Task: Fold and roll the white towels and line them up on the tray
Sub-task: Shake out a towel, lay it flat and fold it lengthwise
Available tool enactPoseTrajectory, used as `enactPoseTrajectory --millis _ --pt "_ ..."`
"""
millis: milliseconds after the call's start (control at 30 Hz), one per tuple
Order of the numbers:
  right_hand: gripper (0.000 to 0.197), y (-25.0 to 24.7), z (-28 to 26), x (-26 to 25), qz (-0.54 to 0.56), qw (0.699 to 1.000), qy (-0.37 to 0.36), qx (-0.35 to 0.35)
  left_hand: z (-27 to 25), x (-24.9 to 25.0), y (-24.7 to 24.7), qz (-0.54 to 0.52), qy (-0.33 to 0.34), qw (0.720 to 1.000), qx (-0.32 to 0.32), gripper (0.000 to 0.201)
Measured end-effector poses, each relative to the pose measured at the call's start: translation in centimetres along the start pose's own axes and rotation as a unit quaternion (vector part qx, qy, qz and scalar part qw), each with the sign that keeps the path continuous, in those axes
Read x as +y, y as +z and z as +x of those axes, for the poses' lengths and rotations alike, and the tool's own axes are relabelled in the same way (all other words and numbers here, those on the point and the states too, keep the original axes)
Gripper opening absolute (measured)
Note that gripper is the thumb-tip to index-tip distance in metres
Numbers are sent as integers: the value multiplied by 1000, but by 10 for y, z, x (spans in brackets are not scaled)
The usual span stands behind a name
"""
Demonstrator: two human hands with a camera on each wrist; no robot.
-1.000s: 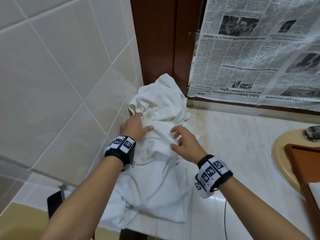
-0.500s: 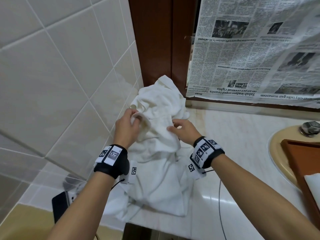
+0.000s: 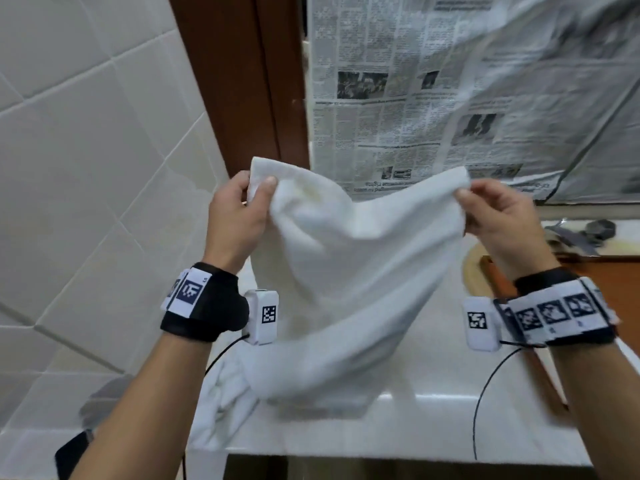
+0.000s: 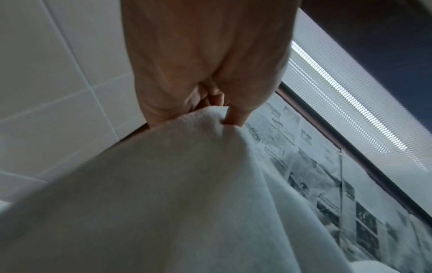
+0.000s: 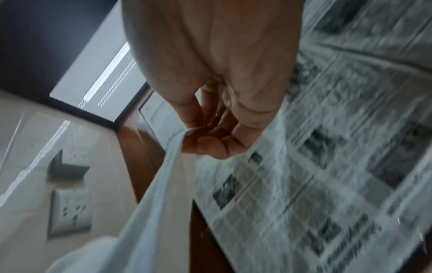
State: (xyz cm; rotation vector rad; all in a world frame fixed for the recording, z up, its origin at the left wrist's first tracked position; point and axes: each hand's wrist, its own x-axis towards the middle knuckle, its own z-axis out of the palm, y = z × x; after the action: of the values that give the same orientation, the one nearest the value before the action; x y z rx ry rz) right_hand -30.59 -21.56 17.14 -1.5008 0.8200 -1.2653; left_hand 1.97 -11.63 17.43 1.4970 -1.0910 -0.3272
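Here, from the head view, I have one white towel point(image 3: 349, 258) held up over the counter point(image 3: 433, 420), my left hand point(image 3: 239, 220) pinching one top corner and my right hand point(image 3: 498, 213) pinching the other; its lower end trails onto the heap of towels point(image 3: 221, 403) at the counter's left edge. I judge this the spreading-out step, before any fold; next I should pull the top edge taut and lay it flat. The tray point(image 3: 620, 306) waits at right.

From the left wrist, my fingers point(image 4: 235, 115) are curled into thick, soft, creased cloth.

From the right wrist, my thumb and fingers point(image 5: 210, 146) nip a thin edge, blurred.
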Motion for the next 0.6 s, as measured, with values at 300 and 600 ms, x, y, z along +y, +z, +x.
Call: enactPoseTrajectory --millis 300,600 --pt "16 -138 -32 -53 15 998 -18 59 -45 67 75 -118 41 988 -91 14" --pt "15 -147 -79 126 -229 946 216 -73 -141 -69 160 197 -139 948 -208 43"
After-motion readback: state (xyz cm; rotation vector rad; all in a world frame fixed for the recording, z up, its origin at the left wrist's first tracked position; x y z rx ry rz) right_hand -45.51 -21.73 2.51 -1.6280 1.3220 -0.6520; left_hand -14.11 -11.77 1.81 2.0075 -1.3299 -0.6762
